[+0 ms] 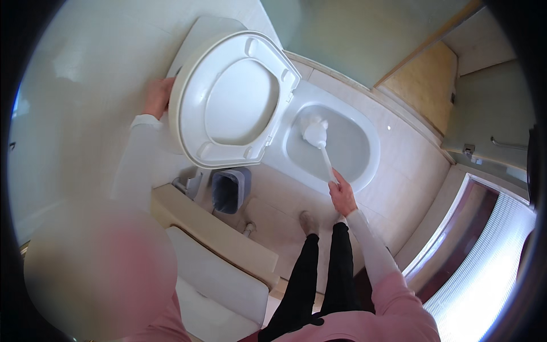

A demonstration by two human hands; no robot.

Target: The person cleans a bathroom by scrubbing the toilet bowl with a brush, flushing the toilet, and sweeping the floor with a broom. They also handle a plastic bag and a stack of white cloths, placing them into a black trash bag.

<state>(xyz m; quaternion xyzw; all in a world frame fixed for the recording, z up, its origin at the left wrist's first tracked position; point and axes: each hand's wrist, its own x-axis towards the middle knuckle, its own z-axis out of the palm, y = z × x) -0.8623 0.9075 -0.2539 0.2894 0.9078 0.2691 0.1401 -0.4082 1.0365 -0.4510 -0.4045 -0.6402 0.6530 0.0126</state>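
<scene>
My right hand (343, 196) is closed around the handle of a white toilet brush (315, 133). Its head is inside the bowl of a white toilet (372, 149), toward the hinge side. The raised toilet seat and lid (198, 102) lean back against the cistern (213, 26). At the far side of the lid, my left hand (158, 97) is by the cistern; its fingers are partly hidden behind the lid, so what they touch cannot be told.
A grey waste bin (244, 179) stands beside the toilet, near a wall-mounted holder (193, 184). A beige counter (213, 228) with a white basin (218, 273) lies lower left. Frosted glass panels (342, 38) stand beyond the toilet; my feet are on the tiled floor (277, 213).
</scene>
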